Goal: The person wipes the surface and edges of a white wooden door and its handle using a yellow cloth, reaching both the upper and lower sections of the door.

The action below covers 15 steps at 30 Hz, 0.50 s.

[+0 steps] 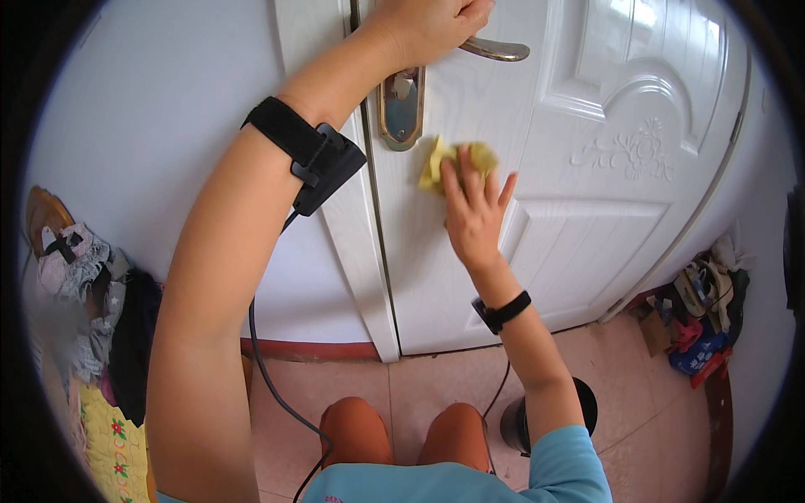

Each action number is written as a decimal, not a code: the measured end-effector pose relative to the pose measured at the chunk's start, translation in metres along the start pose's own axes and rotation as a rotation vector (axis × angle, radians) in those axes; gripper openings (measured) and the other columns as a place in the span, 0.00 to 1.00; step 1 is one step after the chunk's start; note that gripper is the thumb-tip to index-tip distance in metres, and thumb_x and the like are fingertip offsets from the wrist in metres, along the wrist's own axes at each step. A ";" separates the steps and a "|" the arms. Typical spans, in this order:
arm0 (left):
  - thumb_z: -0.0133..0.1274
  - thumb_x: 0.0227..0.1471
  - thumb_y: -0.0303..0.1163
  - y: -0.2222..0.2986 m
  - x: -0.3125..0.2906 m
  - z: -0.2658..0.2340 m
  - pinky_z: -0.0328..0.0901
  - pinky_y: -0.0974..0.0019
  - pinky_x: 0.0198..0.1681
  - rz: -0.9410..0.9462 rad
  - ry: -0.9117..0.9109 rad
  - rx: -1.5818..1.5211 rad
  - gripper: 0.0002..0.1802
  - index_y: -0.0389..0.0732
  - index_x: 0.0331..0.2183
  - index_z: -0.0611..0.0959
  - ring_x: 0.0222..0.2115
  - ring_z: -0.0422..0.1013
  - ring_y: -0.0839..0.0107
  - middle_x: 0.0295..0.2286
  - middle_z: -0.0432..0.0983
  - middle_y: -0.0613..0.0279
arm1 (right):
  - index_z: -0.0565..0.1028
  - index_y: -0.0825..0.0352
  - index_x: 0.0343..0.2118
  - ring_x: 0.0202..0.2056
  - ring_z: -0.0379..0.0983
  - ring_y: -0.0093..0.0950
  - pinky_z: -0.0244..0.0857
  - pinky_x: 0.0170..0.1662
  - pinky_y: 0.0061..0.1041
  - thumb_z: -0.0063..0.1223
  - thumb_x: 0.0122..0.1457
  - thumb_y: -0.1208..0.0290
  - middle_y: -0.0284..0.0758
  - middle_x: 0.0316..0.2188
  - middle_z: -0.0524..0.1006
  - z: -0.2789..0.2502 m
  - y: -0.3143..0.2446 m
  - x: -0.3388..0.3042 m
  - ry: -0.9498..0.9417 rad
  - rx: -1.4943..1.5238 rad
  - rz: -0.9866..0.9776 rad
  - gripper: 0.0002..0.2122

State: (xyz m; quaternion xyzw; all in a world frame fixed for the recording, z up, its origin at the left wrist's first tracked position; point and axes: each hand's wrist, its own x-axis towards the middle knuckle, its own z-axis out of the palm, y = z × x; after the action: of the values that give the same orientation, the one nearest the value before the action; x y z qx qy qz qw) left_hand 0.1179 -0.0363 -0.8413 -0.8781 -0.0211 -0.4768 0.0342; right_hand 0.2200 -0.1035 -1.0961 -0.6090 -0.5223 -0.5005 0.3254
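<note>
A crumpled yellow cloth [480, 158] lies against the white door [449, 277], below and right of the metal lock plate [401, 113]. My right hand [476, 222] presses it to the door panel, fingers stretched over the cloth. Up at the top edge of the view, my left hand [428, 29] is closed, its fingers curled. It covers the base of the door handle [499, 50], whose curved lever sticks out to the right. Whatever the left hand may hold is hidden and partly out of view. Black straps sit around both of my forearms.
On the left hang clothes [101, 302] above a yellow flowered cloth [113, 436]. A black bin [516, 423] stands by my right arm on the pink tiled floor [637, 377]. Shoes and bags [700, 310] are piled at the right wall. Black cables [272, 394] hang by my legs.
</note>
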 end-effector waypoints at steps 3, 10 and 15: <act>0.47 0.54 0.37 0.000 0.002 0.003 0.63 0.53 0.27 0.006 0.018 -0.016 0.20 0.30 0.20 0.77 0.20 0.70 0.48 0.19 0.71 0.39 | 0.73 0.58 0.51 0.56 0.61 0.35 0.40 0.62 0.54 0.47 0.53 0.75 0.33 0.54 0.67 0.007 -0.014 0.030 0.202 0.097 0.051 0.20; 0.47 0.54 0.38 -0.019 0.003 0.009 0.63 0.53 0.28 0.259 0.094 0.371 0.20 0.30 0.20 0.77 0.21 0.71 0.48 0.20 0.72 0.39 | 0.75 0.58 0.48 0.56 0.62 0.34 0.43 0.60 0.55 0.49 0.51 0.72 0.30 0.51 0.68 -0.001 -0.023 0.013 0.061 0.111 -0.156 0.19; 0.47 0.54 0.38 0.000 0.000 0.000 0.63 0.52 0.28 0.006 0.015 0.000 0.21 0.29 0.20 0.77 0.21 0.71 0.47 0.21 0.72 0.38 | 0.75 0.58 0.47 0.54 0.60 0.35 0.42 0.60 0.56 0.49 0.50 0.73 0.31 0.49 0.68 0.001 -0.022 0.025 0.145 0.161 0.030 0.19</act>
State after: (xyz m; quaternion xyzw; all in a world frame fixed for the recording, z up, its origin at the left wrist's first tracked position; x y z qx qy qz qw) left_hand 0.1180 -0.0365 -0.8409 -0.8747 -0.0181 -0.4831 0.0357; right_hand 0.1978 -0.0899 -1.0755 -0.5510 -0.5266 -0.4948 0.4174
